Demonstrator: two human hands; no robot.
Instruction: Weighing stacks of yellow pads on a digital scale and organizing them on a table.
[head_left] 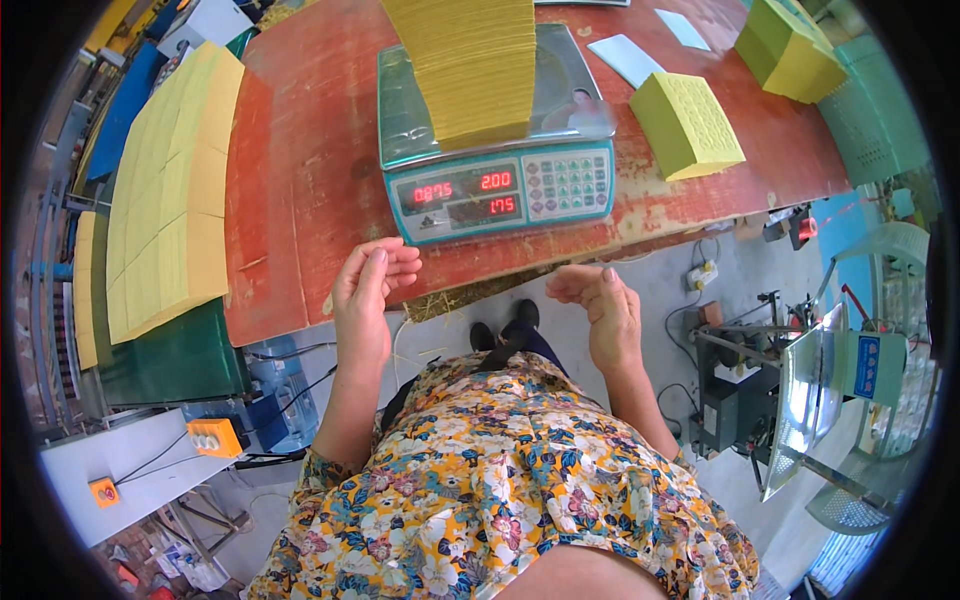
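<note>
My left hand (372,292) hovers just off the near edge of the red table, below the scale's left corner. Its fingers are loosely bent and apart from the thumb, with nothing in them. Opposite it, my right hand (606,308) is raised with the palm turned inward, also holding nothing. Between and beyond them stands a digital weighing scale (405,205) with a lit red display and a keypad. On its metal pan rests a tall stack of yellow paper sheets (480,75), its top cut off by the picture's upper edge. Neither hand touches the scale or the stack.
More yellow paper stacks (170,190) stand in a block left of the red table (290,220). Smaller yellow stacks (690,130) and a pale sheet (627,60) lie at the right. A green crate (875,110) and a machine (740,400) with cables stand further right.
</note>
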